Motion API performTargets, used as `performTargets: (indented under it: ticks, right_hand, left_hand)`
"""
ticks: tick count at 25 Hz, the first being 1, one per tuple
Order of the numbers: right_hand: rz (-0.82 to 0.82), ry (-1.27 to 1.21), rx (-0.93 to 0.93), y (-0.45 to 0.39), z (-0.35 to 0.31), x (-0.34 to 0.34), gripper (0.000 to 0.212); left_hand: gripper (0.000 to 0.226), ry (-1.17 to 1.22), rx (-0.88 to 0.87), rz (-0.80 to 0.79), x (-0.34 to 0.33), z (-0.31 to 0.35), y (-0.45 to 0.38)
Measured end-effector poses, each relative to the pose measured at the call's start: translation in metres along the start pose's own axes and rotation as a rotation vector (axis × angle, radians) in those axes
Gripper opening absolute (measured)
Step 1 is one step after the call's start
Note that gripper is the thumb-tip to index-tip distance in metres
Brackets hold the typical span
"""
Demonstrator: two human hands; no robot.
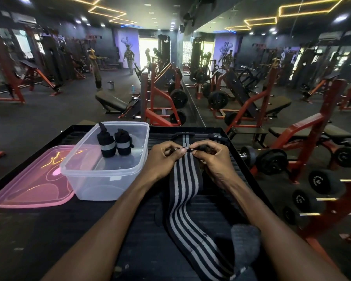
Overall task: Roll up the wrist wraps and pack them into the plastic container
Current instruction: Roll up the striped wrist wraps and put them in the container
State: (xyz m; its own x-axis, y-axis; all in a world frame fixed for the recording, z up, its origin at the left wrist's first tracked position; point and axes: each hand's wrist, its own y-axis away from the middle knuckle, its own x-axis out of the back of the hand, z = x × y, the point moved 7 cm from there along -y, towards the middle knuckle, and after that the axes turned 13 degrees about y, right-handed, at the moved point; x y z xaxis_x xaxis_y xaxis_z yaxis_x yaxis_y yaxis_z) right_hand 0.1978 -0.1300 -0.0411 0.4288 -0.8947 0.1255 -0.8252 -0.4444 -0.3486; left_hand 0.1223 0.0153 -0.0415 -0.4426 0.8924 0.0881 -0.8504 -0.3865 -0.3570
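From the head camera, both hands meet over the far end of a black wrist wrap with grey stripes (187, 179) that lies lengthwise on the dark ribbed counter (49, 230). The left hand (162, 159) has its fingers (173, 149) curled in, thumb and forefinger pinching the wrap's end. The right hand (210, 157) mirrors it, its fingers (199, 149) bent round and pinching the same end from the other side, so the two sets of fingertips almost touch at the middle of the strip. The wrap runs from that pinch toward the camera in a loose wave between the forearms, and its near end carries a grey fuzzy patch (245, 242).

Just beyond the hands a second striped wrap (185, 137) lies flat across the counter's far edge.

Left of the hands stands the clear plastic container (101, 179), open. Inside it, two rolled wrist wraps (115, 145) stand upright side by side near the back wall, each black with a grey band around it. The container's pink translucent lid (28, 183) lies flat on the counter, just to the left of the container and touching its base.

No lettering on the wraps, container or lid can be read. To the right, a red rack holds black dumbbells (320, 181); pale markings on their round ends are too small to make out.
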Motion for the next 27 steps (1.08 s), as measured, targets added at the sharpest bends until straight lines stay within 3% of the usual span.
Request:
performTargets:
  ticks: [4, 11, 16, 21, 27]
  right_hand:
    - [0.008, -0.021, -0.036, -0.001, 0.005, 0.001, 0.024]
    - [0.004, 0.191, 0.009, -0.003, 0.006, 0.001, 0.012]
    - [0.054, 0.238, 0.074, -0.002, 0.000, 0.002, 0.016]
    - [0.047, 0.154, 0.051, 0.002, -0.003, 0.004, 0.010]
    - [0.028, 0.021, 0.003, 0.002, -0.008, 0.006, 0.006]
  left_hand:
    - [0.007, 0.213, 0.067, 0.032, 0.001, -0.002, 0.001]
    - [0.023, 0.214, 0.095, 0.033, 0.002, -0.004, 0.002]
    - [0.014, 0.220, 0.114, 0.043, 0.000, -0.001, 0.002]
    - [0.004, 0.190, 0.078, 0.043, -0.004, 0.009, 0.000]
    - [0.016, 0.279, 0.209, 0.029, -0.012, 0.008, -0.014]
